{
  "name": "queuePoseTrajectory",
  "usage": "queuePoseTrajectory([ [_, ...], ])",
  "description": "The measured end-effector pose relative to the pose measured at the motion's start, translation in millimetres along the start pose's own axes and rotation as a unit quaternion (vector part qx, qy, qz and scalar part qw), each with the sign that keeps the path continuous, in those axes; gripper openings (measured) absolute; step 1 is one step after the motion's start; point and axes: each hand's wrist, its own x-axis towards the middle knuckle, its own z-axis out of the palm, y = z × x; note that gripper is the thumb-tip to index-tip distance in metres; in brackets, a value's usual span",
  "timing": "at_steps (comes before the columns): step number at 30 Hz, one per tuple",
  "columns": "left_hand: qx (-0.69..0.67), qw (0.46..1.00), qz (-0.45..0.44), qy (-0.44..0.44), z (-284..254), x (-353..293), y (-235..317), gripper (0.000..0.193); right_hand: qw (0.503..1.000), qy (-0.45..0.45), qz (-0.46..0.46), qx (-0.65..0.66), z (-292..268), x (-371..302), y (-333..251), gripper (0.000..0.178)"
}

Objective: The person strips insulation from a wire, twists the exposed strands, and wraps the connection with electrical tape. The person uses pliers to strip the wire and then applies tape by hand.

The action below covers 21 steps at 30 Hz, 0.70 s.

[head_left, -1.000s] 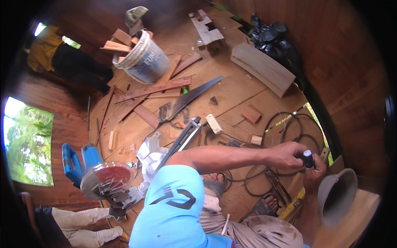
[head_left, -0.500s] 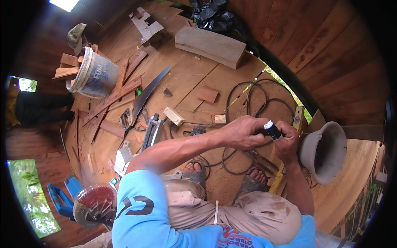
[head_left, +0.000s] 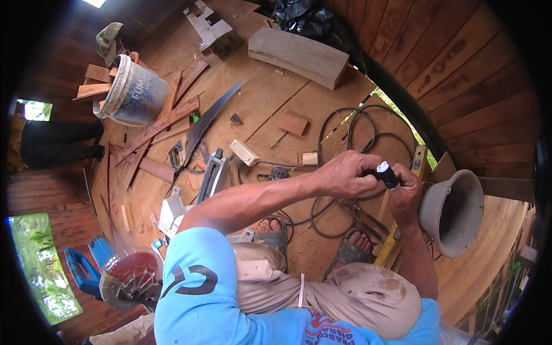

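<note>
My right hand (head_left: 405, 194) is closed around a short black cylinder with a white end (head_left: 389, 177), held upright over my knees. I cannot tell exactly what kind of thing it is. Close beside it, my left hand (head_left: 351, 174) is closed, its thumb and forefinger bent together by the white end. Whatever those left fingers may hold is hidden. Below both hands are my sandalled feet (head_left: 359, 241) and a yellow spirit level (head_left: 388, 247), partly covered by my right arm.
A grey bell-shaped pot (head_left: 451, 213) is beside my right forearm. Black cable (head_left: 374, 135) lies coiled ahead. Leftward are a handsaw (head_left: 213, 121), a bucket of wood offcuts (head_left: 138, 95) and a circular-bladed power saw (head_left: 129, 276). A concrete block (head_left: 299, 57) lies farther off.
The whole view has shifted slightly. Both hands appear a little farther right, still close together, and the black cylinder remains in my right hand.
</note>
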Motion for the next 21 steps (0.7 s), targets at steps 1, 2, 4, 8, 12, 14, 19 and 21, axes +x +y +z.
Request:
queuePoseTrajectory([
  [1, -0.002, 1.000, -0.020, -0.015, -1.7, -0.7, -1.1, 0.022, 1.000, -0.001, 0.012, 0.003, 1.3, -2.0, 0.5, 0.024],
  [2, -0.002, 0.999, -0.033, -0.026, -3.0, -1.2, -1.9, 0.023, 1.000, -0.002, 0.024, 0.006, 3.7, -4.0, 1.1, 0.025],
  [4, -0.010, 0.998, -0.037, -0.042, -4.1, -3.4, -2.8, 0.026, 0.999, -0.005, 0.035, 0.006, 6.3, -7.2, 2.2, 0.026],
  [8, 0.023, 0.993, -0.085, -0.075, -8.5, -10.3, -3.4, 0.033, 0.996, 0.002, 0.079, 0.048, 14.5, -12.5, 7.7, 0.030],
  [12, 0.027, 0.996, -0.057, -0.064, -7.5, -12.3, -7.4, 0.035, 0.987, 0.031, 0.135, 0.077, 17.3, -16.8, 13.0, 0.032],
  [14, 0.045, 0.995, -0.075, -0.057, -8.8, -14.0, -12.1, 0.031, 0.992, 0.029, 0.109, 0.057, 12.7, -15.0, 11.6, 0.028],
  [19, 0.049, 0.995, -0.078, 0.043, -15.0, -18.9, -28.8, 0.025, 0.974, 0.184, 0.087, 0.099, -36.7, 2.1, -8.5, 0.013],
  [21, -0.072, 0.979, -0.184, 0.049, -25.1, -24.9, -34.6, 0.017, 0.963, 0.237, 0.016, 0.131, -79.2, 10.2, -21.0, 0.013],
])
